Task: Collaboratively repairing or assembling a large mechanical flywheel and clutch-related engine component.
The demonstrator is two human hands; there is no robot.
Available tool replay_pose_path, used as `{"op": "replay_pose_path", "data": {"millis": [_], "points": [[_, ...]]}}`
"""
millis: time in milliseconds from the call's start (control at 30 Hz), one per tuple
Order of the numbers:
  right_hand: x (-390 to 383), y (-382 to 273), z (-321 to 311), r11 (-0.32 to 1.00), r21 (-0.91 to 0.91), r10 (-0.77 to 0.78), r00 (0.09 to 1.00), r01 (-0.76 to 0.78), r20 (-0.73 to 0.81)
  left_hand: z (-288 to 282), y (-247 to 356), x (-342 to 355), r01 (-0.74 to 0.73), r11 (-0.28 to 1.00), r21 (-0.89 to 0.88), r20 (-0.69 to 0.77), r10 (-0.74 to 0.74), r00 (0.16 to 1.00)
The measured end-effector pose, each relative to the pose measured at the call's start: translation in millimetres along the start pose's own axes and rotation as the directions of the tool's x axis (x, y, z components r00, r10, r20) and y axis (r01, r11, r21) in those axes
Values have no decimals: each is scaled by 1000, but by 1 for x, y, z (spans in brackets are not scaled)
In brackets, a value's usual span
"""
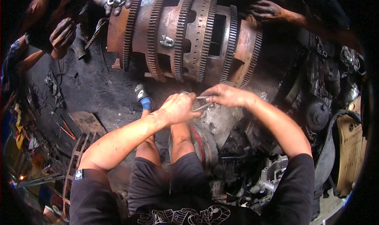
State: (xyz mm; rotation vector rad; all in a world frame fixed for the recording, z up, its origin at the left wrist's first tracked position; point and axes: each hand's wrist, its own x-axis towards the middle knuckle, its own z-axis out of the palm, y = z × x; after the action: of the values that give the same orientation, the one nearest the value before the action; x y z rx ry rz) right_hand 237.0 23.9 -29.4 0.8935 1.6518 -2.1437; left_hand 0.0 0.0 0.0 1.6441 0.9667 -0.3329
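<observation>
My left hand (181,105) is closed on a twisted steel cable (202,107) in front of me. My right hand (227,95) pinches the same cable just to the right, its fingers curled over the strands. Beyond both hands lies a large rusty metal drum (166,53) ringed with several toothed gear rings (207,39). A silver clamp (167,41) sits on the drum's middle.
Co-workers' hands flank the drum: one (114,0) holds silver clamps, another (63,37) is curled, another (268,11) rests near its right end. A cable (94,37) hangs left. Dark metal parts (318,114), a cardboard sheet (349,154) and a metal grate (75,161) surround me.
</observation>
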Motion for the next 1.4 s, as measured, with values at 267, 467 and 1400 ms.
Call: {"op": "replay_pose_path", "data": {"millis": [267,467,1400], "points": [[-13,-7,6,951,261,142,985,-163,100,11,5,-8,-88,995,53,34,86,996],[3,-5,-7,976,86,187,974,-199,131,6,3,-4,-49,998,44,48,47,998],[-32,-1,31,825,-560,-251,940,82,-232,-4,3,6,-154,983,97,11,153,988]]}}
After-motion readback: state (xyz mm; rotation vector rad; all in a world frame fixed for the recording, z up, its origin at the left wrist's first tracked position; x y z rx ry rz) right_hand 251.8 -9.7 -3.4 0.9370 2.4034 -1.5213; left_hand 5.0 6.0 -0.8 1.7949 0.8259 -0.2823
